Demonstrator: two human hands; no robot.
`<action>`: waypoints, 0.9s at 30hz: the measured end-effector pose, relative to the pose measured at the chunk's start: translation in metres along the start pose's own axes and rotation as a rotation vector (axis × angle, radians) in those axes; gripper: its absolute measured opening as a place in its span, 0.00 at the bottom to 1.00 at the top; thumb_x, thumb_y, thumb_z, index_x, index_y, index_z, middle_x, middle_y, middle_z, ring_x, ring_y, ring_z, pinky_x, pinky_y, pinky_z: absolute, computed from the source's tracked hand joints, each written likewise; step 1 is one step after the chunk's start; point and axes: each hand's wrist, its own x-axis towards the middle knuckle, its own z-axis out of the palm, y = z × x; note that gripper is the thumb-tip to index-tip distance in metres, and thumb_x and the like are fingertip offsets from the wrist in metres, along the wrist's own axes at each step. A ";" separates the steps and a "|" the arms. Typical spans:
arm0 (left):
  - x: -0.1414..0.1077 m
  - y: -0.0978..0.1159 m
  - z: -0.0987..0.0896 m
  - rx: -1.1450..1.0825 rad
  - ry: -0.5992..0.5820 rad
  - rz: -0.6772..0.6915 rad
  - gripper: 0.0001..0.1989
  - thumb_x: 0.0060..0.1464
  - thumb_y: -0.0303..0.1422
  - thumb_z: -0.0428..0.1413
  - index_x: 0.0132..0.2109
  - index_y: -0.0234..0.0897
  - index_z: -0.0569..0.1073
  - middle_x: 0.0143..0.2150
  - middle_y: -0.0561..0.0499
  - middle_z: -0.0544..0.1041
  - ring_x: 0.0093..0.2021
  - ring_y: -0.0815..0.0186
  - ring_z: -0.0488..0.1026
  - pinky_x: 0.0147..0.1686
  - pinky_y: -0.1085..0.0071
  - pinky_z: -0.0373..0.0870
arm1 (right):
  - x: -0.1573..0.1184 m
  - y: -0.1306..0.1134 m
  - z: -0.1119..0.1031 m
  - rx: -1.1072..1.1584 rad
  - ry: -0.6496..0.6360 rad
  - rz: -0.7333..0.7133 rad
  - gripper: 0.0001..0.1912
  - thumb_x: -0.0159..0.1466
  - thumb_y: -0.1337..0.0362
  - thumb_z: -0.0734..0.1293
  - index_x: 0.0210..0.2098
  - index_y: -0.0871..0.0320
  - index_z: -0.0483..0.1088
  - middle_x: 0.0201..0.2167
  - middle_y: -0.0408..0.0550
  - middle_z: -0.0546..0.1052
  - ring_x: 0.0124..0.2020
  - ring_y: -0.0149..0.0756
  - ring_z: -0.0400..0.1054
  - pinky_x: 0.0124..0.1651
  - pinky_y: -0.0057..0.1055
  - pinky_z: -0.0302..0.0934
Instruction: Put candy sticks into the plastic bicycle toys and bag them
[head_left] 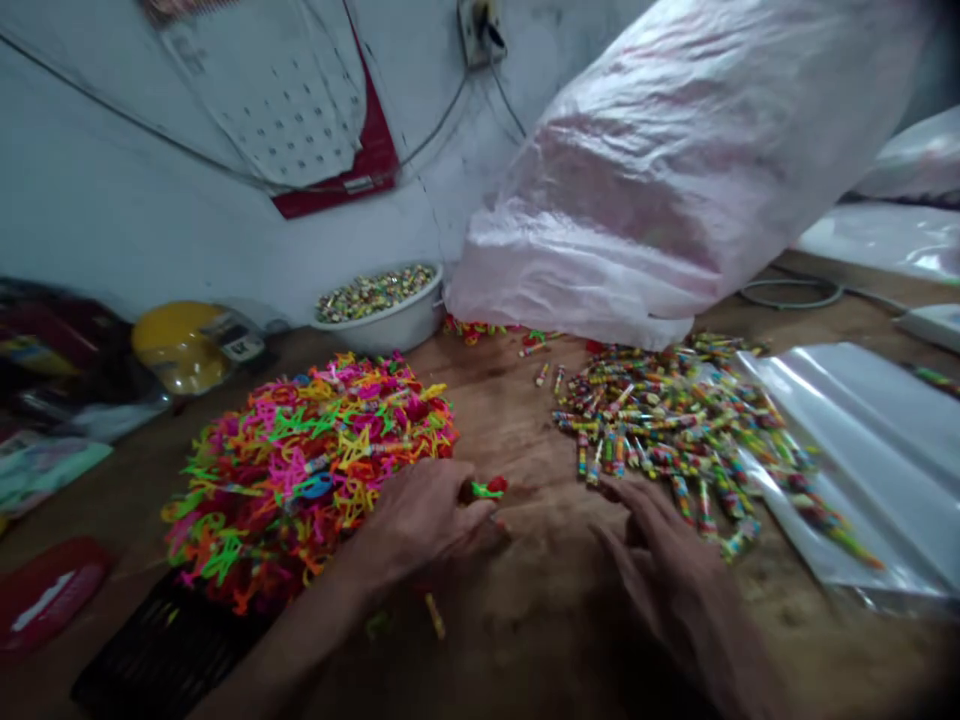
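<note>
My left hand (435,510) is closed at the right edge of a heap of bright plastic pieces (300,450). Between its thumb and fingers is a small green and red plastic piece (489,488). My right hand (649,535) has its fingers apart, with nothing seen in it, just below the near left edge of a pile of small, colourfully wrapped tubes (660,410). One loose yellowish tube (434,615) lies on the wooden table (517,590), to the right of my left forearm.
A white bowl (397,330) of small pieces stands by the wall. A large pinkish plastic bag (637,190) leans behind the tubes. Clear plastic sheets (877,450) lie at right. At left are a black basket (165,650), a red object (52,595) and a yellow package (180,345).
</note>
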 end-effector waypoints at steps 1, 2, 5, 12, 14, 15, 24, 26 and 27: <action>0.005 0.000 -0.012 0.182 0.044 -0.007 0.15 0.52 0.43 0.56 0.34 0.34 0.75 0.32 0.43 0.76 0.35 0.55 0.73 0.32 0.67 0.62 | 0.004 0.010 0.000 -0.076 0.005 0.011 0.16 0.66 0.63 0.58 0.52 0.60 0.64 0.46 0.56 0.72 0.42 0.41 0.71 0.41 0.37 0.68; 0.014 0.002 -0.023 0.313 0.082 -0.017 0.15 0.52 0.44 0.56 0.35 0.34 0.75 0.35 0.40 0.76 0.38 0.51 0.73 0.35 0.65 0.63 | 0.008 0.020 -0.001 -0.146 -0.007 0.020 0.15 0.66 0.63 0.57 0.49 0.59 0.67 0.47 0.57 0.72 0.43 0.42 0.70 0.42 0.38 0.68; 0.061 0.017 -0.039 0.442 0.143 -0.049 0.17 0.54 0.43 0.56 0.34 0.31 0.75 0.36 0.35 0.76 0.41 0.46 0.74 0.39 0.58 0.65 | 0.013 0.049 -0.002 -0.308 -0.060 0.030 0.15 0.66 0.63 0.58 0.49 0.58 0.69 0.47 0.56 0.72 0.45 0.44 0.69 0.44 0.39 0.68; 0.218 0.046 -0.023 0.374 0.185 -0.008 0.15 0.59 0.38 0.53 0.48 0.32 0.71 0.48 0.44 0.73 0.48 0.60 0.71 0.47 0.58 0.69 | 0.006 0.062 0.010 -0.487 -0.173 0.019 0.25 0.59 0.71 0.60 0.55 0.51 0.64 0.52 0.55 0.69 0.47 0.46 0.68 0.40 0.36 0.67; 0.247 0.047 -0.012 0.352 0.181 0.010 0.16 0.60 0.38 0.53 0.51 0.33 0.69 0.50 0.44 0.71 0.48 0.61 0.71 0.47 0.58 0.70 | 0.005 0.060 0.013 -0.511 -0.161 0.025 0.26 0.58 0.72 0.60 0.56 0.51 0.64 0.52 0.55 0.70 0.47 0.47 0.68 0.40 0.38 0.67; 0.258 0.047 -0.007 0.340 0.173 0.023 0.16 0.60 0.38 0.53 0.51 0.33 0.69 0.50 0.44 0.71 0.48 0.61 0.71 0.47 0.58 0.70 | 0.005 0.060 0.014 -0.518 -0.163 0.027 0.27 0.57 0.73 0.60 0.56 0.51 0.64 0.51 0.55 0.70 0.47 0.48 0.68 0.40 0.39 0.67; 0.266 0.024 0.008 0.205 0.128 0.148 0.14 0.60 0.37 0.53 0.47 0.32 0.70 0.47 0.46 0.72 0.45 0.63 0.71 0.46 0.59 0.70 | 0.002 0.065 0.015 -0.450 -0.169 0.007 0.22 0.57 0.73 0.58 0.50 0.53 0.68 0.50 0.56 0.70 0.44 0.48 0.69 0.38 0.41 0.66; 0.262 0.017 0.004 0.155 0.144 0.173 0.13 0.59 0.38 0.54 0.44 0.32 0.71 0.43 0.47 0.73 0.43 0.64 0.71 0.45 0.60 0.70 | 0.003 0.065 0.016 -0.435 -0.194 0.007 0.21 0.58 0.73 0.57 0.48 0.53 0.68 0.50 0.55 0.70 0.41 0.46 0.70 0.38 0.40 0.66; 0.262 0.015 0.002 0.126 0.159 0.175 0.13 0.59 0.38 0.54 0.43 0.32 0.72 0.41 0.48 0.73 0.41 0.64 0.71 0.44 0.61 0.69 | 0.003 0.065 0.016 -0.432 -0.201 0.002 0.21 0.58 0.74 0.57 0.48 0.53 0.68 0.50 0.54 0.70 0.40 0.44 0.70 0.38 0.39 0.66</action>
